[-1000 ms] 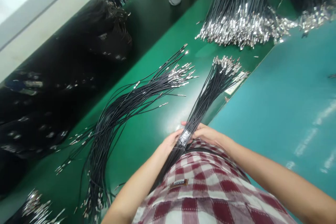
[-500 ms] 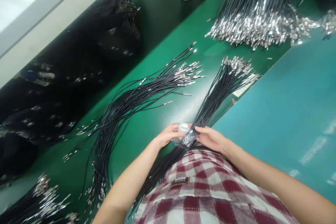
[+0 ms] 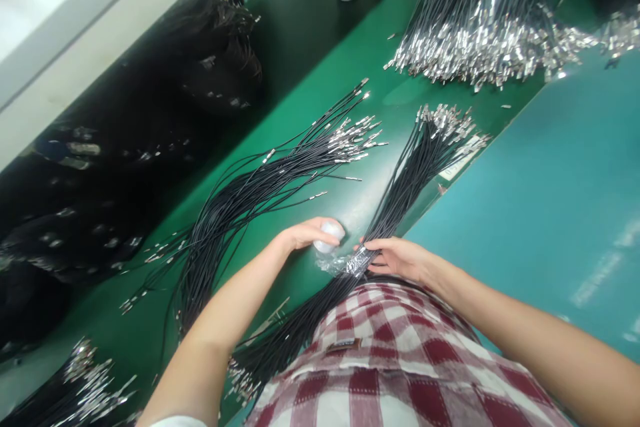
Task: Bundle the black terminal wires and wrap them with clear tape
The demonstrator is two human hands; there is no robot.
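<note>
A bundle of black wires (image 3: pixel 397 203) with metal terminals at its ends lies along the table edge, close to my body. Clear plastic film (image 3: pixel 358 261) is wrapped around its middle. My right hand (image 3: pixel 393 257) closes on the bundle beside this wrap, thumb on top. My left hand (image 3: pixel 320 233) is closed around a small roll of clear film (image 3: pixel 329 237), left of the bundle. A crumpled strip of film stretches from the roll to the wrap. Part of the fingers behind the roll is hidden.
Left of the bundle, a looser pile of black wires (image 3: pixel 220 213) curves over the green table (image 3: pixel 270 273). A large heap of terminal-ended wires (image 3: pixel 480 47) lies at the far right. More wires (image 3: pixel 75 387) sit at the lower left. A white label (image 3: pixel 460 159) lies under the bundle's tip.
My left hand has moved away from the bundle to the left with the film roll, drawing out a strip. My right hand stays on the bundle.
</note>
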